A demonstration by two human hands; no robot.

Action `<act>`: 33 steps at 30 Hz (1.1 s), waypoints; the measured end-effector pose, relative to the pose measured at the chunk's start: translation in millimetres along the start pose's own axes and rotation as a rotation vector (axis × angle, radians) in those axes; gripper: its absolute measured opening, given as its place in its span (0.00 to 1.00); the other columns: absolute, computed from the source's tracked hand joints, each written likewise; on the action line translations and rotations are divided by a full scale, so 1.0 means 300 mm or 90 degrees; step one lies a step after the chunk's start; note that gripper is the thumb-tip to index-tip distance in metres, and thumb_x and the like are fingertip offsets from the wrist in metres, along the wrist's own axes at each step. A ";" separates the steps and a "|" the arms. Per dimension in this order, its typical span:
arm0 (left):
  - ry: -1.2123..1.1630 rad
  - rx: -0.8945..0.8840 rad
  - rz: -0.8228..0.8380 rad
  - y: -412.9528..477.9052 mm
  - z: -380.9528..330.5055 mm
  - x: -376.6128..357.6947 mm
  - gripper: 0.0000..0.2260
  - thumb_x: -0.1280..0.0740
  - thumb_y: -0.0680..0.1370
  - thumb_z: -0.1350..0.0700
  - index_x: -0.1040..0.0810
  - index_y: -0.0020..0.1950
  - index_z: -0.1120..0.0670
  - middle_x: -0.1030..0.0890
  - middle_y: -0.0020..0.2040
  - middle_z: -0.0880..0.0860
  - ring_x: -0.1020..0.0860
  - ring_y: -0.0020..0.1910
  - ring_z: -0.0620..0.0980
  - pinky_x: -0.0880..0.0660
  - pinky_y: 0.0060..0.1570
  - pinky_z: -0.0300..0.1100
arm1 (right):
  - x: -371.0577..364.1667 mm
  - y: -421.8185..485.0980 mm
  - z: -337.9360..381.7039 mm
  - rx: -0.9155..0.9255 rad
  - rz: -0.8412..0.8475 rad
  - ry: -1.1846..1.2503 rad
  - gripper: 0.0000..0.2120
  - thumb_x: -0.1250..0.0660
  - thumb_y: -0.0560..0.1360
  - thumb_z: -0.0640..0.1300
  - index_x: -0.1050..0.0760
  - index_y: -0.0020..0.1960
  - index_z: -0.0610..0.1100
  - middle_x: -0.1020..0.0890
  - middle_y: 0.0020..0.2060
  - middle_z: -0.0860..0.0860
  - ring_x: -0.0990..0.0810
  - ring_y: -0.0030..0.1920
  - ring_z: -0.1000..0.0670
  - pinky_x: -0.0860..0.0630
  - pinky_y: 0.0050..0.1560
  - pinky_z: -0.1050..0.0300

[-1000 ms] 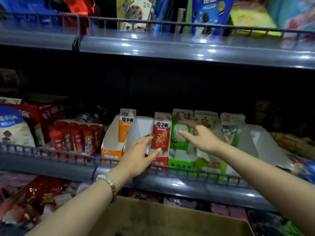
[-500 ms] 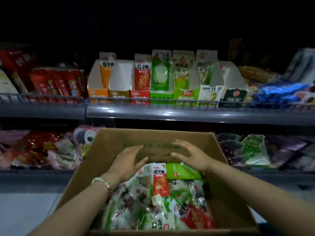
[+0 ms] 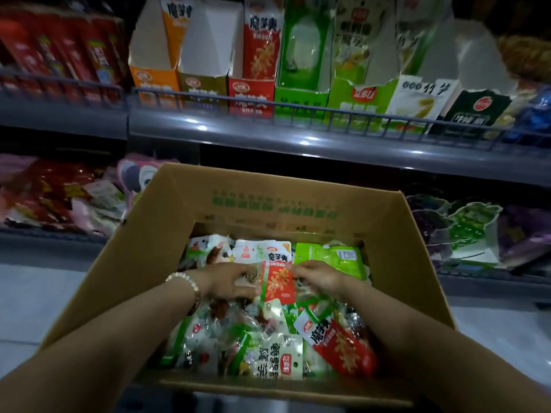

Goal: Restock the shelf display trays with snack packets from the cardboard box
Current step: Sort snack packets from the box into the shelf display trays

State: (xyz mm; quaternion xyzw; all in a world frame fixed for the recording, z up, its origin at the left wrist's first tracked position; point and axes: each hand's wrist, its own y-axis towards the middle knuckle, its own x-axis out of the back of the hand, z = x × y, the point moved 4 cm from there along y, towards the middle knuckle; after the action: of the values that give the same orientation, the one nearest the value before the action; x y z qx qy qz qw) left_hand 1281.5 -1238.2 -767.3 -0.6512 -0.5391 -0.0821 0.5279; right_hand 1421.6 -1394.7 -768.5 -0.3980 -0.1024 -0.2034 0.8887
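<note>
The cardboard box stands open below me, filled with several mixed snack packets. Both hands are down inside it. A red snack packet lies on top between them. My left hand, with a bead bracelet on the wrist, reaches to the packet's left edge with fingers and thumb spread. My right hand has its fingers curled and pinches the packet's upper right edge. On the shelf above stand the display trays: an orange tray, an olive tray with no packets visible, a red tray and a green tray.
A wire rail runs along the front of the grey shelf edge. Further trays stand to the right and red boxes to the left. The lower shelf holds bagged sweets beside the box. Pale floor shows at the left.
My view has dropped from the trays to the box. Both hands left the shelf trays, came over the box, then went down onto the red packet.
</note>
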 end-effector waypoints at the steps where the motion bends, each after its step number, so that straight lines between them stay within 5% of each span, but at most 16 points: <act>1: 0.007 -0.011 -0.006 0.015 0.013 -0.009 0.34 0.36 0.71 0.33 0.34 0.72 0.47 0.32 0.72 0.49 0.33 0.70 0.51 0.35 0.69 0.47 | -0.007 0.012 -0.002 -0.009 0.013 0.018 0.25 0.33 0.71 0.61 0.26 0.61 0.45 0.20 0.53 0.49 0.21 0.47 0.49 0.23 0.48 0.50; 4: 0.032 -0.048 -0.043 0.046 0.047 -0.025 0.26 0.29 0.67 0.35 0.27 0.60 0.45 0.26 0.60 0.47 0.27 0.59 0.47 0.28 0.60 0.43 | -0.034 0.042 -0.009 -0.019 0.022 0.047 0.24 0.28 0.69 0.57 0.26 0.59 0.45 0.18 0.52 0.48 0.20 0.49 0.48 0.22 0.53 0.49; 7: 0.022 -0.081 -0.077 0.056 0.060 -0.035 0.19 0.25 0.66 0.40 0.31 0.48 0.42 0.30 0.45 0.41 0.29 0.48 0.44 0.31 0.46 0.39 | -0.065 0.054 -0.009 -0.010 -0.006 0.105 0.17 0.27 0.70 0.51 0.25 0.53 0.45 0.18 0.44 0.50 0.20 0.43 0.52 0.24 0.41 0.57; 12: 0.012 -0.059 -0.069 0.052 0.062 -0.046 0.12 0.26 0.68 0.43 0.26 0.42 0.45 0.25 0.47 0.46 0.26 0.49 0.45 0.27 0.51 0.42 | -0.103 0.076 -0.011 0.043 -0.105 0.075 0.18 0.24 0.67 0.51 0.31 0.45 0.48 0.19 0.45 0.48 0.20 0.45 0.49 0.22 0.50 0.52; 15: -0.093 -0.071 -0.082 0.035 0.055 -0.033 0.08 0.25 0.69 0.49 0.24 0.36 0.46 0.22 0.40 0.44 0.24 0.43 0.43 0.27 0.48 0.39 | -0.167 0.050 0.009 0.132 -0.033 0.028 0.18 0.23 0.65 0.51 0.29 0.48 0.47 0.23 0.45 0.51 0.24 0.47 0.51 0.26 0.54 0.52; 18: -0.269 -0.103 -0.130 0.004 0.040 -0.004 0.07 0.25 0.70 0.55 0.20 0.34 0.49 0.20 0.32 0.41 0.23 0.34 0.37 0.26 0.44 0.35 | -0.233 0.029 0.026 0.150 0.070 -0.081 0.14 0.25 0.65 0.55 0.20 0.47 0.50 0.20 0.56 0.52 0.23 0.57 0.50 0.29 0.64 0.52; 20: -0.319 -0.102 -0.162 -0.013 0.028 0.018 0.03 0.26 0.71 0.55 0.19 0.39 0.53 0.18 0.36 0.43 0.23 0.36 0.36 0.26 0.46 0.35 | -0.236 0.026 0.039 0.149 0.077 -0.055 0.14 0.25 0.66 0.53 0.19 0.48 0.47 0.22 0.62 0.53 0.23 0.58 0.51 0.29 0.63 0.51; 23: -0.240 0.026 -0.156 -0.027 0.057 0.046 0.22 0.34 0.75 0.42 0.27 0.61 0.56 0.23 0.53 0.49 0.24 0.52 0.46 0.27 0.57 0.44 | -0.202 0.024 0.041 0.142 0.042 0.028 0.08 0.26 0.69 0.48 0.23 0.40 0.45 0.21 0.58 0.50 0.22 0.44 0.53 0.24 0.43 0.57; 25: -0.122 0.113 -0.115 -0.038 0.100 0.057 0.30 0.39 0.75 0.36 0.34 0.68 0.55 0.26 0.61 0.53 0.26 0.58 0.51 0.29 0.59 0.44 | -0.179 0.029 0.027 0.129 0.020 0.076 0.07 0.27 0.71 0.46 0.24 0.39 0.45 0.22 0.60 0.51 0.22 0.47 0.52 0.27 0.39 0.60; 27: 0.012 0.103 -0.057 -0.051 0.119 0.057 0.29 0.36 0.73 0.36 0.32 0.67 0.53 0.27 0.64 0.52 0.27 0.58 0.50 0.29 0.59 0.43 | -0.163 0.024 0.022 0.115 0.022 0.112 0.08 0.29 0.72 0.45 0.22 0.50 0.43 0.24 0.59 0.53 0.24 0.53 0.52 0.29 0.47 0.63; 29: 0.142 0.072 -0.003 -0.067 0.118 0.052 0.28 0.31 0.70 0.36 0.29 0.64 0.49 0.28 0.64 0.49 0.30 0.61 0.50 0.30 0.61 0.46 | -0.153 0.027 0.017 0.094 0.029 0.131 0.20 0.29 0.73 0.47 0.26 0.63 0.42 0.23 0.58 0.53 0.24 0.54 0.52 0.30 0.53 0.62; 33: 0.200 0.069 -0.019 -0.072 0.109 0.026 0.27 0.30 0.66 0.34 0.27 0.58 0.47 0.28 0.61 0.48 0.35 0.62 0.50 0.35 0.63 0.47 | -0.171 0.032 0.008 0.050 0.048 0.167 0.27 0.28 0.70 0.50 0.29 0.66 0.41 0.21 0.60 0.45 0.23 0.61 0.39 0.27 0.63 0.50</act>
State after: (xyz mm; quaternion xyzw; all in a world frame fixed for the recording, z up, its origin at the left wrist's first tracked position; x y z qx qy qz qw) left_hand 1252.4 -1211.0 -763.1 -0.5932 -0.4631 -0.1614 0.6385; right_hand 1379.9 -1372.7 -790.8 -0.3364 0.0218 -0.2161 0.9163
